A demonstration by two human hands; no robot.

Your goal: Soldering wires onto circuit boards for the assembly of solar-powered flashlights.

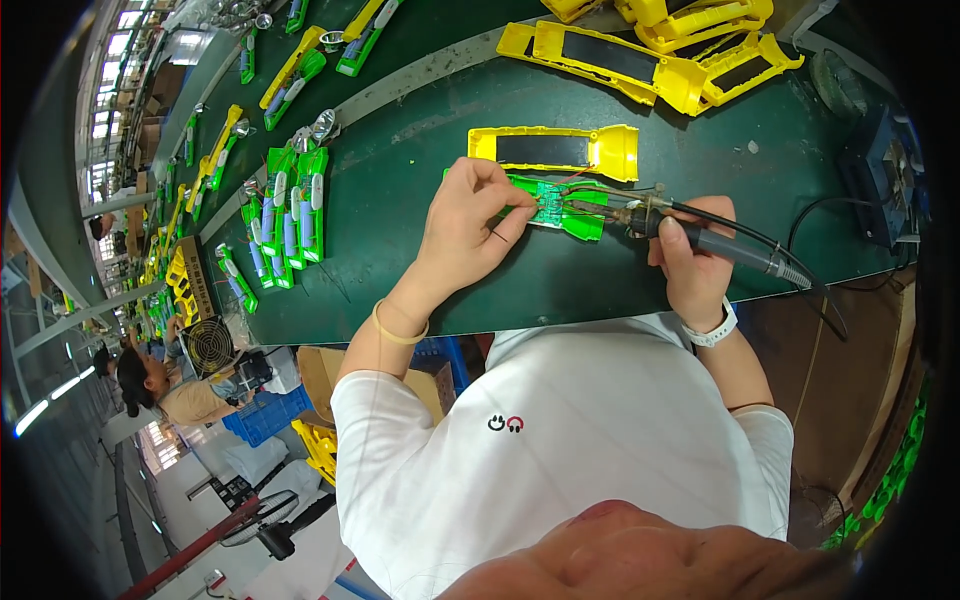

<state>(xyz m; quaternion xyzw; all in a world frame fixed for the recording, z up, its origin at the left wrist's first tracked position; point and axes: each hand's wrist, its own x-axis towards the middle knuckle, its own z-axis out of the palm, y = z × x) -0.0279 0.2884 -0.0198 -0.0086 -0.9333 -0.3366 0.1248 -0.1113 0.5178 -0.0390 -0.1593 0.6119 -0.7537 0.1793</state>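
My left hand (465,228) is closed in a pinch at the left edge of a small green circuit board (548,204), with a thin wire between thumb and fingertips. The board sits in a bright green plastic housing (588,224) lying on the bench. My right hand (693,268) is wrapped round the dark handle of a soldering iron (735,250). Its metal tip points left and reaches the board; whether it touches is too small to tell. Thin reddish wires arch over the board. Just beyond lies a yellow housing half (617,152) with a black panel.
Yellow housings (610,60) are heaped at the far right of the green bench (400,250). Green housings with batteries (290,215) stand grouped at left. A blue soldering station (880,175) sits at right, its cable (830,203) trailing nearby. Another person (165,385) works at far left.
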